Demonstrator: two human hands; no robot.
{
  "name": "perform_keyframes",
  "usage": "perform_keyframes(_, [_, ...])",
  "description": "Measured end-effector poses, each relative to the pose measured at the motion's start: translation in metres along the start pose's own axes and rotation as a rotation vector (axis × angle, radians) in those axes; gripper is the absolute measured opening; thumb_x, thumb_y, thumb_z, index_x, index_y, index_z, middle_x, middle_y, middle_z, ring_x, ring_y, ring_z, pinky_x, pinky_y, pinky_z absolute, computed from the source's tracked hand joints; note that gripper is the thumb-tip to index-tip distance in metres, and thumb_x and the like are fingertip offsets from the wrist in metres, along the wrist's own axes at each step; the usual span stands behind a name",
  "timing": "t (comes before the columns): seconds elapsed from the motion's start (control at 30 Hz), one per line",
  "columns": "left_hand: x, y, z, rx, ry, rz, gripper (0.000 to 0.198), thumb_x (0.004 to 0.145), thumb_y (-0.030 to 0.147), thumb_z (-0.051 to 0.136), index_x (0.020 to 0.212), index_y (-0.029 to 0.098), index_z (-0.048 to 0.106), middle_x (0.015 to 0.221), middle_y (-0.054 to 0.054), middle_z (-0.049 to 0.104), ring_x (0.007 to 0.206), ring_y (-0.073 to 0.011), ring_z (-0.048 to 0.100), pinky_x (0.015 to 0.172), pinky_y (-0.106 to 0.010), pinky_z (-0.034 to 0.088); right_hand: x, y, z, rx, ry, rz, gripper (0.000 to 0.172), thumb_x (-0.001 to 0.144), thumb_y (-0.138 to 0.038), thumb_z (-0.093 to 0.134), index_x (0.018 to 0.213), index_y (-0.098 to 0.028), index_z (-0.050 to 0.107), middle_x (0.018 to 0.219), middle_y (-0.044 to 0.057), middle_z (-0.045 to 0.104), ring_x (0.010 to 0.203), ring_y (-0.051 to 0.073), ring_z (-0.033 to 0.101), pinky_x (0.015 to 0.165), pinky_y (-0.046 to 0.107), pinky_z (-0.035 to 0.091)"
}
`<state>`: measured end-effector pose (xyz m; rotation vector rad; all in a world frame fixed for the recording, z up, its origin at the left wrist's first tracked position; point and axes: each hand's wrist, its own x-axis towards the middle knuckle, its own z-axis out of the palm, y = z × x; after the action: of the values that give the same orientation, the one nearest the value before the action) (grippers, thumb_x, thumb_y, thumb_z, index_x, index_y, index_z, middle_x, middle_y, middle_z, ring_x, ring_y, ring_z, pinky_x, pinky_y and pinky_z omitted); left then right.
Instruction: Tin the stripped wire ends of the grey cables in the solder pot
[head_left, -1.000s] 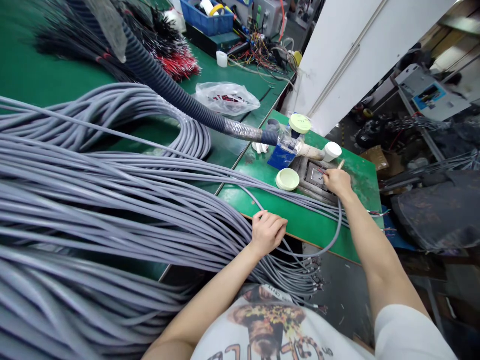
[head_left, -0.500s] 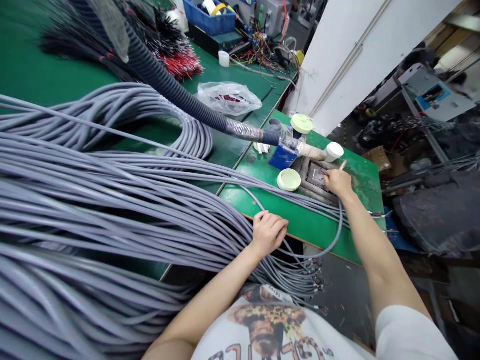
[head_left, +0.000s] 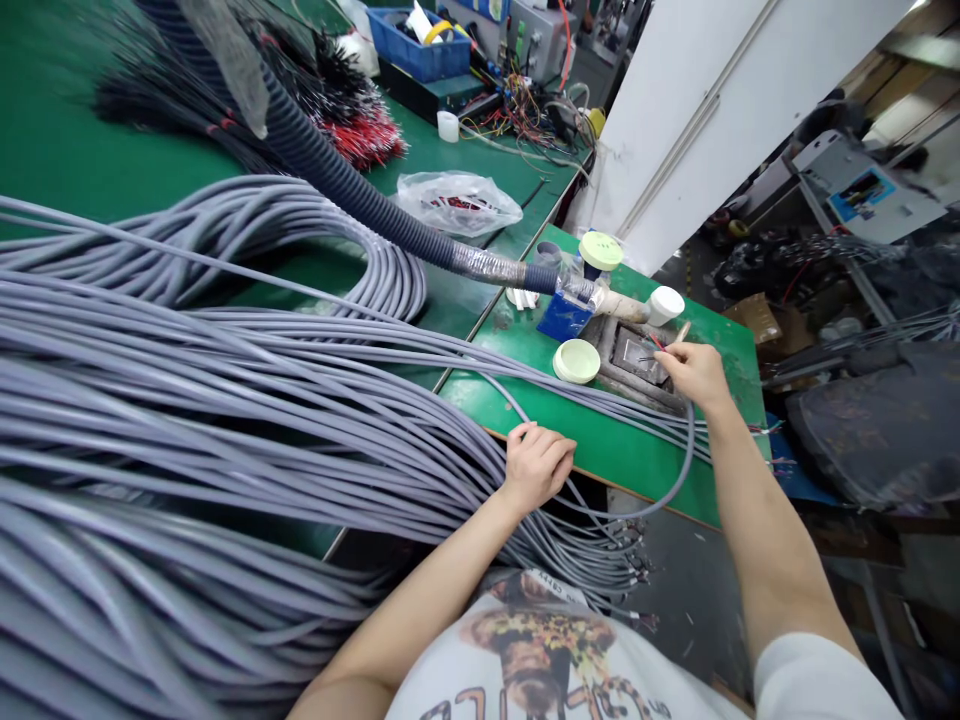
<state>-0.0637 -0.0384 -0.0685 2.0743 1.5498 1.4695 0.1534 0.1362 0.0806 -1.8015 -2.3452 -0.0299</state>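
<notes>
A green-topped workbench (head_left: pixel 622 455) is bearing a huge heap of grey round sheathed cables (head_left: pixel 225 400), and a black corrugated hose (head_left: pixel 352 190) with a foil-wrapped end is reaching across it, ending just beside a dark metal-framed recess (head_left: pixel 637 358) in the bench top. The left hand (head_left: pixel 536 465) is resting on the cable heap at the bench edge, its fingers together and loosely curled, not clamping. The right hand (head_left: pixel 697 375), the one nearer the recess, is pinching a single grey cable (head_left: pixel 690 440) that loops up from below the bench edge. Thin red and dark wires (head_left: pixel 656 343) seem to be pointing left from its fingertips towards the recess. Compared with half a second ago, the right hand is sitting further right of the recess.
</notes>
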Motion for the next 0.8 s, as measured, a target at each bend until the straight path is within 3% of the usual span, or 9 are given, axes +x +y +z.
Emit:
perform_keyframes(0.17, [0.001, 0.002, 0.000, -0.006, 0.008, -0.011, 0.012, 0.084, 0.020, 0.056, 0.089, 0.025, 0.066, 0.082, 0.000, 0.070, 0.083, -0.0159, 0.061, 0.097, -0.040, 0.030, -0.055, -0.034, -0.023, 0.481, 0.054, 0.039, 0.032, 0.079, -0.039, 0.057, 0.057, -0.016, 0.060, 0.049, -0.002, 0.051, 0.047, 0.011, 0.044, 0.048, 0.023, 0.031])
perform_keyframes(0.37, [0.004, 0.010, -0.008, -0.100, 0.012, -0.081, 0.010, 0.086, 0.024, 0.057, 0.088, 0.025, 0.067, 0.081, -0.001, 0.070, 0.085, -0.0176, 0.061, 0.098, -0.044, 0.031, -0.100, -0.072, -0.034, 0.636, 0.088, 0.083, 0.032, 0.079, -0.037, 0.060, 0.053, -0.018, 0.057, 0.046, -0.004, 0.045, 0.045, 0.010, 0.040, 0.046, 0.024, 0.030])
perform_keyframes(0.47, [0.010, 0.026, -0.014, -0.337, 0.051, -0.218, 0.010, 0.084, 0.029, 0.061, 0.089, 0.024, 0.068, 0.084, -0.002, 0.071, 0.085, -0.0185, 0.062, 0.094, -0.043, 0.038, -0.118, -0.088, -0.027, 0.763, 0.097, 0.137, 0.029, 0.078, -0.038, 0.062, 0.057, -0.019, 0.059, 0.048, -0.003, 0.051, 0.046, 0.011, 0.044, 0.046, 0.024, 0.033])
perform_keyframes(0.63, [0.019, 0.059, -0.008, -1.017, 0.069, -0.535, 0.027, 0.083, 0.037, 0.063, 0.104, 0.020, 0.065, 0.090, -0.005, 0.071, 0.081, -0.0176, 0.065, 0.077, -0.034, 0.051, -0.144, -0.118, -0.003, 1.059, 0.039, 0.200, 0.028, 0.079, -0.036, 0.064, 0.057, -0.019, 0.059, 0.050, -0.003, 0.051, 0.046, 0.010, 0.044, 0.046, 0.023, 0.035])
perform_keyframes(0.7, [0.020, 0.067, -0.005, -1.135, 0.125, -0.603, 0.025, 0.081, 0.037, 0.065, 0.099, 0.020, 0.067, 0.087, -0.003, 0.069, 0.078, -0.0153, 0.064, 0.075, -0.032, 0.051, -0.150, -0.126, 0.003, 1.138, 0.023, 0.235, 0.027, 0.079, -0.035, 0.065, 0.058, -0.020, 0.060, 0.050, -0.004, 0.050, 0.046, 0.010, 0.044, 0.045, 0.023, 0.034])
perform_keyframes(0.8, [0.023, 0.073, -0.006, -1.109, 0.218, -0.598, 0.019, 0.077, 0.036, 0.069, 0.088, 0.020, 0.069, 0.085, -0.002, 0.063, 0.081, -0.0143, 0.060, 0.075, -0.029, 0.050, -0.154, -0.131, 0.005, 1.215, 0.003, 0.284, 0.027, 0.078, -0.036, 0.065, 0.058, -0.019, 0.060, 0.049, -0.004, 0.050, 0.043, 0.009, 0.042, 0.043, 0.022, 0.033])
